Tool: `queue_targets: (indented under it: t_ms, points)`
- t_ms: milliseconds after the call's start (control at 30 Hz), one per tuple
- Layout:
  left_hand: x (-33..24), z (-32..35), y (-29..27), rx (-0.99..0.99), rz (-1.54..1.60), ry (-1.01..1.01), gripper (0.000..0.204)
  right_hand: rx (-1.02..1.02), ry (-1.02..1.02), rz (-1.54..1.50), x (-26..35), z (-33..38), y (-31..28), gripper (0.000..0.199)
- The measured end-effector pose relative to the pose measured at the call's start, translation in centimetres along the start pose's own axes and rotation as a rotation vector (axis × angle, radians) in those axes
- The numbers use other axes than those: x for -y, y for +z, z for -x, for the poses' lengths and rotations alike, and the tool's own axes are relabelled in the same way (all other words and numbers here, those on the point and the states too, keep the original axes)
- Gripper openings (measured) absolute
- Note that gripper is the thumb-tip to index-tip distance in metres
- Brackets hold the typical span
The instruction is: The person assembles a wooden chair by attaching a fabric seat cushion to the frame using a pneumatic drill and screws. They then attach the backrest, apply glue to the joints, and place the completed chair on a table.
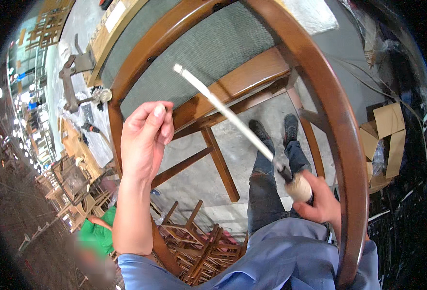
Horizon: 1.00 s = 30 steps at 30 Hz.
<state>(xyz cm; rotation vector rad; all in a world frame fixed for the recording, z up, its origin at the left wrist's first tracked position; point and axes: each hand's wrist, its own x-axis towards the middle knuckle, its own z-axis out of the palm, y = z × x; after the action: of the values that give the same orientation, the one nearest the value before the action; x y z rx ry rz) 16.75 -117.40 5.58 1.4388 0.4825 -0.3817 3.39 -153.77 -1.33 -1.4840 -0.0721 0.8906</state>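
Observation:
My right hand (pixel 322 198) is closed round the pale, rounded handle of what looks like a long screwdriver (pixel 228 113). Its slim whitish shaft slants up and left, and the tip is in front of grey-green upholstery. Left of that tip, my left hand (pixel 145 135) is raised with thumb and fingers pinched together. A small dark bit shows at the fingertips, too small to name. Both hands are by a brown wooden chair (pixel 336 106) with a curved, glossy frame and a grey-green padded panel (pixel 208 46). Its curved rail passes in front of my right forearm.
An opened cardboard box (pixel 394 140) stands at the right, near loose cables. On the left are a metal clamp (pixel 71 84) and a power tool (pixel 91 127) on a worktable. Stacked wooden chair frames (pixel 199 246) lie low. A person in green (pixel 97 232) is at lower left.

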Motion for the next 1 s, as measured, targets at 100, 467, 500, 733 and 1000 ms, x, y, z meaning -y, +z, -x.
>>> queue_targets:
  t_ms: [100, 467, 500, 733, 1000]
  points:
    - [-0.1, -0.1, -0.1, -0.009, -0.013, 0.022, 0.024, 0.093, -0.005, 0.019, -0.8, 0.9, 1.3, 0.043]
    - [-0.4, -0.2, -0.4, 0.015, -0.036, -0.009, 0.021, 0.217, 0.071, -0.052, -0.9, 1.2, 1.3, 0.044]
    - [-0.5, -0.2, -0.4, 0.011, -0.049, -0.020, 0.021, 0.226, 0.082, -0.046, -0.9, 1.3, 1.2, 0.044]
    - [-1.8, 0.0, -1.4, 0.062, -0.355, -0.157, 0.019, 0.266, 0.089, 0.010, -0.8, 1.4, -1.0, 0.042]
    - [-2.1, -0.3, -2.7, 0.152, -0.321, -0.236, 0.023, 0.372, 0.204, -0.224, -2.2, 1.3, 0.3, 0.044]
